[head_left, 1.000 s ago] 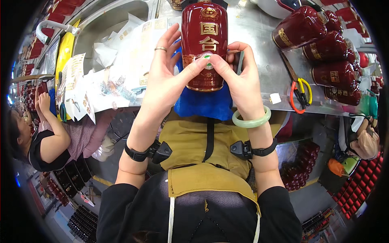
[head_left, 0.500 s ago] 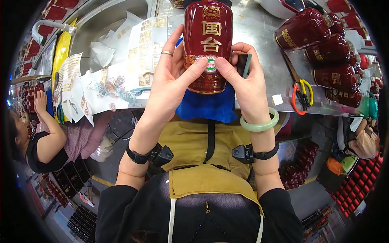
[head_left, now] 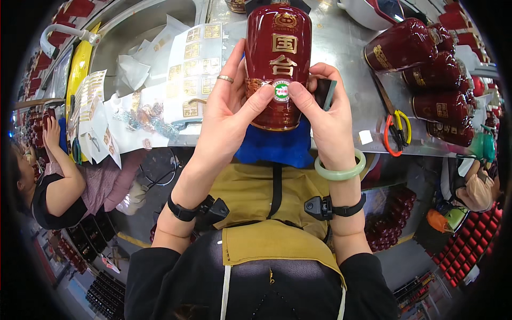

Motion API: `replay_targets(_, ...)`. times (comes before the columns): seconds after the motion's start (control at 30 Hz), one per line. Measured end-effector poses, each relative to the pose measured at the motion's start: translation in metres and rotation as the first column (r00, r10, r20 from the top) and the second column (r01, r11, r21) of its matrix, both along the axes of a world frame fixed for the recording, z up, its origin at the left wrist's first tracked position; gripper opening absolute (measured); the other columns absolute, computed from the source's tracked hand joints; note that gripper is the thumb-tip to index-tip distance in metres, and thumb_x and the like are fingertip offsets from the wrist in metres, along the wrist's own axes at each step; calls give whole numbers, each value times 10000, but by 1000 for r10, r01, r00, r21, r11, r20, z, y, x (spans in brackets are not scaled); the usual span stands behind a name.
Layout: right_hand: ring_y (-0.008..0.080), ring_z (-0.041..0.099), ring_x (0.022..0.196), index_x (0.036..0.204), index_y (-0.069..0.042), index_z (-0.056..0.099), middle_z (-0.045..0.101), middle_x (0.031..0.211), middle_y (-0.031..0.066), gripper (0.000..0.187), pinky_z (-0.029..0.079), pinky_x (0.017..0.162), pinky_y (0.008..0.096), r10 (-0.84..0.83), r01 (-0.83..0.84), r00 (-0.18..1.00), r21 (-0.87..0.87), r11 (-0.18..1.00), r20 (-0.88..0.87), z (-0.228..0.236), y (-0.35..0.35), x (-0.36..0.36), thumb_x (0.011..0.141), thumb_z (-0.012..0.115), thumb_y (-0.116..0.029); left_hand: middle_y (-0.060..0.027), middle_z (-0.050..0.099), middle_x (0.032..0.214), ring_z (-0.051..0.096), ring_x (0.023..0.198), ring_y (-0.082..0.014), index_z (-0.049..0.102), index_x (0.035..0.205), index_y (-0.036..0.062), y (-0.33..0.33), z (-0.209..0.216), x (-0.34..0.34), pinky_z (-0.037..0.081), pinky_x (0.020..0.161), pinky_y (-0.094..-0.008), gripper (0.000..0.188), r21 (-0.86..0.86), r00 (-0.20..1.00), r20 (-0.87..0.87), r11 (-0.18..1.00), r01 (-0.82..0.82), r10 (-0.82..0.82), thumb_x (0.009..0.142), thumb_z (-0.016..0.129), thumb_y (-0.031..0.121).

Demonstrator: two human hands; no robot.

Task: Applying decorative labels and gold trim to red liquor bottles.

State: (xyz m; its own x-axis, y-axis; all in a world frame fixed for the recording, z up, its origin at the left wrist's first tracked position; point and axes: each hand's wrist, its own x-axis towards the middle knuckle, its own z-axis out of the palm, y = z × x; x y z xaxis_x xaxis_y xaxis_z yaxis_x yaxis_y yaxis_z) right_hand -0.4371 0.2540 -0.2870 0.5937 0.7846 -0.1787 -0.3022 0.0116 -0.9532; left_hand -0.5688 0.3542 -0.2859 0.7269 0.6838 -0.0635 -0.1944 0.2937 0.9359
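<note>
A dark red glossy bottle [head_left: 278, 40] with gold lettering lies in front of me at the bench edge, on a blue cloth [head_left: 274, 143]. A small round green-and-white sticker [head_left: 281, 91] sits on its lower face. My left hand [head_left: 230, 98] holds the bottle's left side, its thumb pressed at the sticker's left edge. From the other side my right hand [head_left: 325, 104] grips it, thumb at the sticker's right edge. Tucked in the right hand's fingers is a small dark flat piece [head_left: 324, 94], whose kind I cannot make out.
Red-and-yellow-handled scissors [head_left: 396, 130] lie to the right, near a small white paper square [head_left: 365, 137]. Several red bottles [head_left: 402, 45] lie stacked beyond. Sheets of gold stickers [head_left: 194, 69] cover the bench at left, by a sink [head_left: 114, 40]. A co-worker [head_left: 58, 181] sits far left.
The bottle and both hands have shifted slightly right and down in the picture. Both thumbs remain at the round sticker.
</note>
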Motion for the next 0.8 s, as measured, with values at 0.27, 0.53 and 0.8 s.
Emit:
replay_targets(0.27, 56, 408, 874, 1173, -64, 506, 447, 991, -26, 429, 415, 760, 184, 0, 0, 1000, -1, 1000, -7, 1, 2, -3, 870, 803, -125, -187, 360, 1561, 432, 1391, -226, 119, 1603, 19, 0, -1, -3, 348, 1162, -366, 815, -1, 1000, -9, 1000, -9, 9, 978, 639, 62)
replay_targets(0.53, 69, 413, 878, 1166, -57, 506, 452, 988, -25, 430, 407, 774, 191, -14, 14, 1000, 0, 1000, -4, 3, 2, -4, 866, 808, -123, -183, 341, 1578, 429, 1392, -219, 114, 1603, 9, -2, 1, -2, 338, 1165, -358, 808, 2, 999, -30, 1000, -26, 26, 981, 627, 51)
replay_targets(0.8, 69, 411, 882, 1167, -58, 505, 453, 987, -24, 432, 410, 773, 194, -5, 5, 1000, -14, 1000, 14, 2, 2, -3, 866, 808, -124, -190, 346, 1575, 432, 1390, -221, 123, 1600, 3, -1, -2, -3, 342, 1163, -363, 796, 12, 999, -20, 1000, -28, 29, 984, 624, 60)
